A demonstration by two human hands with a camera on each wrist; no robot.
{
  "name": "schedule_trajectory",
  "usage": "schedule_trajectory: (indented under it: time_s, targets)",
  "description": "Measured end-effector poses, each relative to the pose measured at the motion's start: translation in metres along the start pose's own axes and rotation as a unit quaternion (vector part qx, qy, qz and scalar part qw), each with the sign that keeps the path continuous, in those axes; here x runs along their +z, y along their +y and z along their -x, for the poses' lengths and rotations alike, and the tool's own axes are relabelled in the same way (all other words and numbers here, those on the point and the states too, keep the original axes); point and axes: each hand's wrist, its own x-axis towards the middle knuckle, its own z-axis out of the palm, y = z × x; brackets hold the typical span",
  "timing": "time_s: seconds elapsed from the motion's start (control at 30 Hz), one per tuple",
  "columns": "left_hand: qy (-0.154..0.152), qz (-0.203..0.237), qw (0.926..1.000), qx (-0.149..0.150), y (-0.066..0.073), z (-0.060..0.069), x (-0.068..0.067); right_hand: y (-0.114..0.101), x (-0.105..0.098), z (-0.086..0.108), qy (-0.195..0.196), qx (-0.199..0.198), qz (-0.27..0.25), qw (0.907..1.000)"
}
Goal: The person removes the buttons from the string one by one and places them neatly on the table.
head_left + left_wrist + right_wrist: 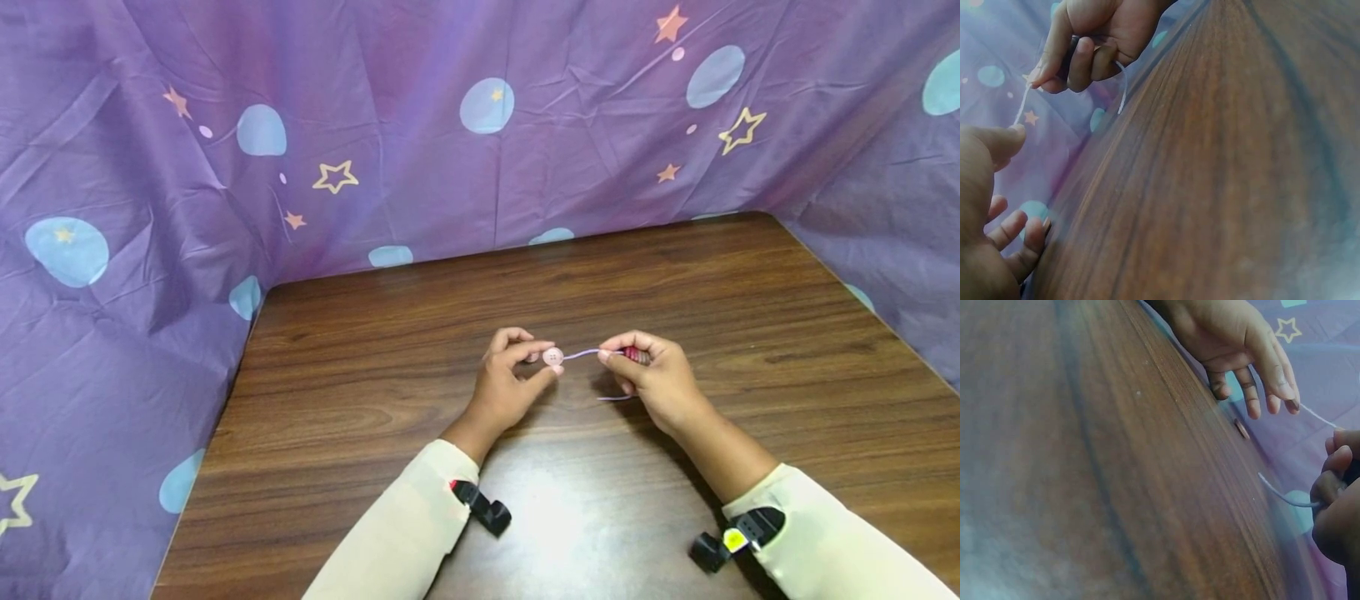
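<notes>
In the head view, my left hand (504, 379) pinches a round pale pink button (552, 357) between thumb and index finger, its face toward the camera. A thin pale purple cord (581, 354) runs from the button to my right hand (660, 379). My right thumb and index finger pinch that cord. Against the right fingers sits a small red and pale ridged bundle (637, 356), partly covered; its kind is unclear. A loose cord end (1285, 498) hangs below the right hand in the right wrist view. The button is mostly hidden in both wrist views.
Both hands are above a brown wood-grain table (360, 400). A purple cloth (420, 150) with stars and blue spots hangs behind and at both sides. A small reddish flat thing (1242, 429) shows near the table edge in the right wrist view. Black wrist cameras sit on both sleeves.
</notes>
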Motion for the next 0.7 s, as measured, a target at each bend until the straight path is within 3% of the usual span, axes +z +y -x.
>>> schedule_trajectory:
  time_s: [0.23, 0.7]
  targets:
    - [-0.002, -0.033, 0.9993, 0.020, 0.001, -0.003, 0.004, -0.001, -0.001, 0.000, 0.001, 0.005, -0.004, 1.0000]
    - [0.000, -0.072, 0.9967, -0.037, 0.004, -0.010, 0.011, -0.002, 0.000, 0.000, 0.004, 0.010, -0.001, 0.9999]
